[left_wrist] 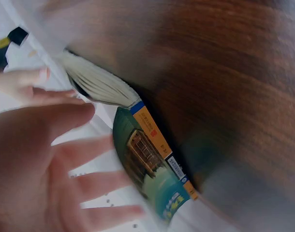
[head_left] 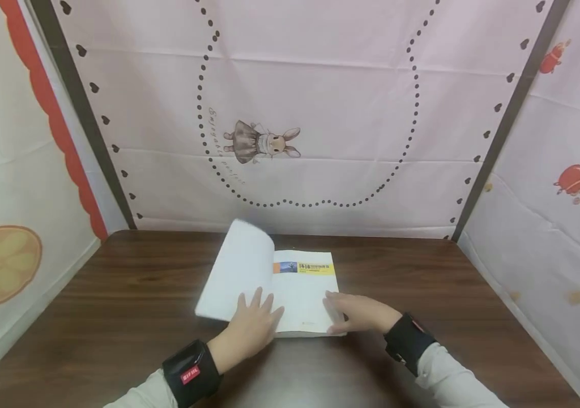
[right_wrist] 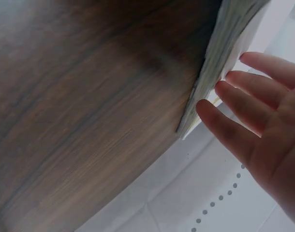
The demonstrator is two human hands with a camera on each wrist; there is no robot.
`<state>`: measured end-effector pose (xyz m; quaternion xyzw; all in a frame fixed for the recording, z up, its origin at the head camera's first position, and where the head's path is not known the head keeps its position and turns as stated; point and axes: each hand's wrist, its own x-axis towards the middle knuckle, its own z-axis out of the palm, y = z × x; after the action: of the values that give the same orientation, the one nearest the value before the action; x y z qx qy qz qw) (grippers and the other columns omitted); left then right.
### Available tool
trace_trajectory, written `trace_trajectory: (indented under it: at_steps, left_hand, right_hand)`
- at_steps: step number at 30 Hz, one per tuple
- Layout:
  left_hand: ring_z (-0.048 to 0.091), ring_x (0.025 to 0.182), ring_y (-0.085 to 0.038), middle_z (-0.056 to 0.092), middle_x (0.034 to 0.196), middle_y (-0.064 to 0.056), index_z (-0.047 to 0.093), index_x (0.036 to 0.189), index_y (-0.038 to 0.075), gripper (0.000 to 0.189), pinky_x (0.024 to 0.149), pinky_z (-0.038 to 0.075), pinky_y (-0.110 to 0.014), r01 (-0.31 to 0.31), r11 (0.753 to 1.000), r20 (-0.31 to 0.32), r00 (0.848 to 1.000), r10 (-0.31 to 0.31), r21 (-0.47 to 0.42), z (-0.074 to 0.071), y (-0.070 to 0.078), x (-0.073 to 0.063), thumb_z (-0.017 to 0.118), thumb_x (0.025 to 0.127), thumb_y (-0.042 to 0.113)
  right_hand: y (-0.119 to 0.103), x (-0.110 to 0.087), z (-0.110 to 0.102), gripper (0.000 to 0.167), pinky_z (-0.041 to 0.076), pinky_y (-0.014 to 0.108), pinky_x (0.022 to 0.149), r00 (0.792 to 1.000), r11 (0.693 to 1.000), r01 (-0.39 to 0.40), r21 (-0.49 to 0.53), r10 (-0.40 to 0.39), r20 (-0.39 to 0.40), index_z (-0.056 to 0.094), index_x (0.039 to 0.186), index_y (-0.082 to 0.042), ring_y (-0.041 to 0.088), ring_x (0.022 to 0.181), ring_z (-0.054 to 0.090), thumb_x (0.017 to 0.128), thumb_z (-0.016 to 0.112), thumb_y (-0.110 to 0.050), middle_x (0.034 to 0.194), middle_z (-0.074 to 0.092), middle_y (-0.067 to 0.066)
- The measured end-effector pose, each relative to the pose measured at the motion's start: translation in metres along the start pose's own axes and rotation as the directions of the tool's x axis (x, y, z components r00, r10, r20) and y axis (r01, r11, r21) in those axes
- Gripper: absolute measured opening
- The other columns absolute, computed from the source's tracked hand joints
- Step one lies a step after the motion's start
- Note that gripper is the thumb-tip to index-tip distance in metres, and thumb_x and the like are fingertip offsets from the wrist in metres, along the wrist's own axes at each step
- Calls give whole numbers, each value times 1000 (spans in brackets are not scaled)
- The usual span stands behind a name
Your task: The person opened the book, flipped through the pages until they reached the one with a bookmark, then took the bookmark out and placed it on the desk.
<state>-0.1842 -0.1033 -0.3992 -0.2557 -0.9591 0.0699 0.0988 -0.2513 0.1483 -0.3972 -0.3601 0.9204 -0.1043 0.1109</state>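
Note:
A thick paperback book (head_left: 300,303) lies opened on the dark wooden table. Its left side, a white page (head_left: 236,272), curves up off the table, and the right page carries a yellow and blue printed strip. My left hand (head_left: 251,331) is spread with straight fingers over the lower part of the book near the fold. In the left wrist view the green picture cover (left_wrist: 145,162) and the orange spine (left_wrist: 154,133) show behind the fingers. My right hand (head_left: 363,313) rests at the right page's outer edge, fingers extended over the page; the right wrist view shows the page block (right_wrist: 220,58) beside its fingertips.
The wooden table (head_left: 137,294) extends around the book. Behind it hangs a pale printed cloth (head_left: 320,113) with a rabbit figure, and similar cloths close off the left and right sides. Black bands (head_left: 193,374) circle both wrists.

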Motion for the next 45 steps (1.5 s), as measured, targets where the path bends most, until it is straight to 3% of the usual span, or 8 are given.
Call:
trace_trajectory:
  at_steps: [7, 16, 22, 28, 32, 36, 42, 45]
  left_hand:
    - [39, 131, -44, 49, 140, -19, 48, 136, 4, 61, 94, 42, -62, 107, 950, 136, 988, -69, -294, 4, -5, 1, 64, 87, 36]
    - [55, 119, -38, 62, 125, -15, 64, 116, 0, 45, 89, 50, -53, 113, 957, 51, 993, -103, -268, 12, -13, 9, 63, 88, 36]
    - [58, 114, -40, 66, 118, -18, 70, 100, -1, 56, 88, 51, -50, 150, 949, 76, 988, -134, -279, 9, -6, 17, 64, 83, 52]
    - [55, 115, -45, 66, 116, -20, 72, 89, 1, 74, 90, 46, -55, 197, 960, 128, 976, -174, -201, 7, 2, 18, 61, 71, 72]
    - [56, 112, -45, 67, 110, -20, 72, 90, 3, 79, 88, 43, -57, 203, 971, 117, 975, -189, -123, 8, 5, 18, 58, 68, 78]
    - [57, 112, -45, 68, 109, -20, 72, 93, 3, 80, 92, 41, -59, 218, 972, 96, 973, -210, -85, 9, 8, 21, 53, 72, 78]
    - [64, 92, -43, 69, 82, -19, 71, 83, -1, 38, 82, 46, -55, 188, 978, -100, 975, -197, -96, 14, 10, 24, 66, 82, 37]
    - [65, 86, -40, 68, 73, -15, 69, 80, -1, 26, 81, 47, -54, 200, 957, -99, 969, -225, -211, 13, 6, 22, 66, 82, 24]
  right_hand:
    - [4, -8, 0, 83, 37, 45, 107, 1000, 1000, -5, -27, 5, -6, 45, 137, 2, 31, 133, 43, 73, 78, -41, 144, 44, 18]
    - [5, -6, -5, 70, 39, 44, 106, 999, 999, -41, -22, 41, -1, 51, 134, -3, 28, 129, 48, 77, 76, -36, 140, 50, 13]
    - [3, -9, -10, 13, 51, 28, 69, 985, 961, 79, -265, -116, -126, 70, 95, -10, 9, 67, 56, 82, 69, -8, 83, 71, 0]
    - [-6, -5, -7, 17, 51, 26, 73, 920, 840, 53, -540, -251, -301, 70, 86, -14, 6, 64, 57, 74, 77, -6, 78, 71, -3]
    - [-14, -2, -8, 26, 52, 30, 83, 878, 862, 19, -507, -257, -405, 71, 95, -13, 12, 84, 65, 71, 80, -7, 90, 72, -1]
    - [-18, 1, -9, 27, 52, 30, 84, 782, 863, 34, -505, -337, -524, 71, 95, -10, 14, 88, 65, 70, 80, -4, 92, 72, 1]
    - [-27, 5, -10, 29, 53, 32, 84, 632, 874, 60, -483, -408, -659, 69, 92, -7, 19, 90, 66, 66, 82, -1, 96, 72, 6]
    - [-29, 8, -9, 36, 54, 34, 84, 584, 895, 61, -441, -390, -711, 67, 101, -4, 21, 94, 66, 68, 82, -4, 103, 70, 9]
